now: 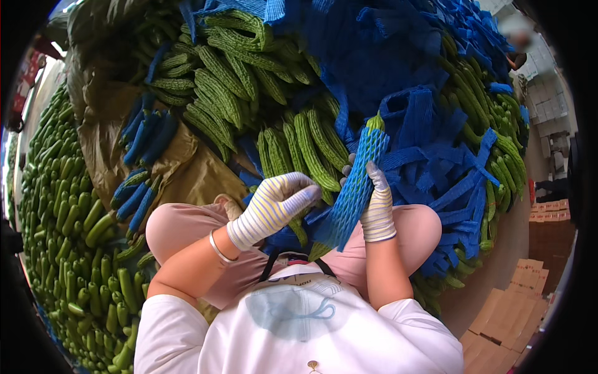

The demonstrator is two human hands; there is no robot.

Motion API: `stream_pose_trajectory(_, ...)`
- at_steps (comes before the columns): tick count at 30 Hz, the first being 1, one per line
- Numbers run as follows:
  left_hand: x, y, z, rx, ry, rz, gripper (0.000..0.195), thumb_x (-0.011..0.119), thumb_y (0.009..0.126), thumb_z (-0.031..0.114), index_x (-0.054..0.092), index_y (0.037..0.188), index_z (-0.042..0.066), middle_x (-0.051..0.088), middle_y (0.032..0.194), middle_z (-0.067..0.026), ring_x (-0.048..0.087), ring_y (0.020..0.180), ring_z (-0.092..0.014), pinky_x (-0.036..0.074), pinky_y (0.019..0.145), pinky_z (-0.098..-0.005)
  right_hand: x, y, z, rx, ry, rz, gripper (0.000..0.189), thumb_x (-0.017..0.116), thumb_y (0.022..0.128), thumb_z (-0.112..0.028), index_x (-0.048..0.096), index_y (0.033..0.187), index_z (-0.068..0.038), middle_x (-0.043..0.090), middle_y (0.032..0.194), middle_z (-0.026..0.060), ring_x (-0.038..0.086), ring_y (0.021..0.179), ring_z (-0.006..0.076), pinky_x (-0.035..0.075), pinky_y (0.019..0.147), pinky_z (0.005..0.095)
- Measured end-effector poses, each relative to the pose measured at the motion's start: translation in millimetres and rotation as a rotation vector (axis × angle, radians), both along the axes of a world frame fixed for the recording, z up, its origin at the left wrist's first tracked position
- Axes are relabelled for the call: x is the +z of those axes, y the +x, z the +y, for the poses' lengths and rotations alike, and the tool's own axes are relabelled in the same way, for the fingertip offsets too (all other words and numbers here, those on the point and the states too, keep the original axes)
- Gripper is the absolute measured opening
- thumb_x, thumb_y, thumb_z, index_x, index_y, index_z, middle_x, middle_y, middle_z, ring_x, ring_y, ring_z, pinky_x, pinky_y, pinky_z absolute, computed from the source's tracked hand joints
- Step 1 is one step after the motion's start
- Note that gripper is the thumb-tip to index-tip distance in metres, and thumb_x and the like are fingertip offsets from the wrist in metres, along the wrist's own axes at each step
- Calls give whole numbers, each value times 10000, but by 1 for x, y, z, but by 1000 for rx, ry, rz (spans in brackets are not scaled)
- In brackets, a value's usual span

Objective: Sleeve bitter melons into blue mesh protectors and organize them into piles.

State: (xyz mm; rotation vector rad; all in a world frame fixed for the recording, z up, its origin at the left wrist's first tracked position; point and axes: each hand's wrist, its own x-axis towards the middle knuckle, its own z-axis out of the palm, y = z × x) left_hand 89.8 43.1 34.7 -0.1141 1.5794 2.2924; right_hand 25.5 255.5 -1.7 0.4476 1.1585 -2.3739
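Observation:
My right hand (379, 205), in a striped knit glove, grips a bitter melon (375, 124) in a blue foam net sleeve (357, 182). The melon's green tip sticks out of the sleeve's far end. The sleeve's near end hangs loose over my lap, above another bitter melon (319, 251). Left of the sleeve and apart from it, my left hand (275, 205) has its gloved fingers curled against the thumb, with nothing visible in them. Just beyond my hands lies a row of bare bitter melons (306, 145). Loose blue net sleeves (416, 163) are heaped to the right.
Sleeved melons (149, 135) lie on brown sheeting (187, 173) at the left. Beyond it spreads a large pile of short green gourds (74, 271). More bitter melons (229, 84) are heaped ahead. Cardboard boxes (507, 313) stand at the right; a person (516, 58) is at the far right.

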Motion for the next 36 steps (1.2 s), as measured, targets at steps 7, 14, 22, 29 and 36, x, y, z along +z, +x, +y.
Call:
stream_pose_trajectory(7, 13, 5, -37, 337, 329, 96, 599, 686, 838, 354, 446, 1312, 77, 554, 1201, -96, 572, 1033, -183, 437, 944, -341, 76, 9, -86, 155, 440, 1101, 770, 440, 910, -558, 318, 1421, 5, 304, 1478, 170, 292, 1366, 304, 169, 1116, 449)
stream_pose_trajectory(14, 24, 102, -235, 1090, 671, 659, 462, 614, 890, 358, 533, 1207, 32, 595, 1169, -145, 552, 1129, -301, 428, 994, -488, 19, 1, -62, 395, 586, 845, 689, 622, 871, -398, 390, 1351, 37, 433, 1375, 159, 445, 1243, 276, 300, 1071, 394)
stream_pose_trajectory(22, -232, 206, -359, 1877, 857, 19, 445, 662, 853, 332, 539, 1222, 116, 561, 1247, -114, 525, 1125, -342, 380, 1001, -569, -53, 32, -41, 817, 1114, 957, 569, 655, 839, -244, 458, 1289, 44, 512, 1256, 223, 526, 1141, 341, 404, 991, 390)
stream_pose_trajectory(29, -263, 214, -426, 2070, 424, -394, 660, 601, 891, 359, 303, 1426, 111, 452, 1334, -154, 452, 1223, -309, 446, 957, -429, -63, 29, -55, 975, 1272, 1022, 577, 647, 828, -255, 460, 1299, 22, 508, 1246, 239, 501, 1149, 390, 398, 988, 420)
stream_pose_trajectory(36, -206, 159, -399, 1651, -116, -241, 460, 563, 923, 232, 400, 1342, 133, 523, 1279, -132, 573, 1087, -302, 475, 895, -443, -75, 6, -57, 1001, 1457, 1044, 567, 651, 807, -266, 477, 1289, -25, 517, 1256, 215, 511, 1133, 381, 414, 970, 428)
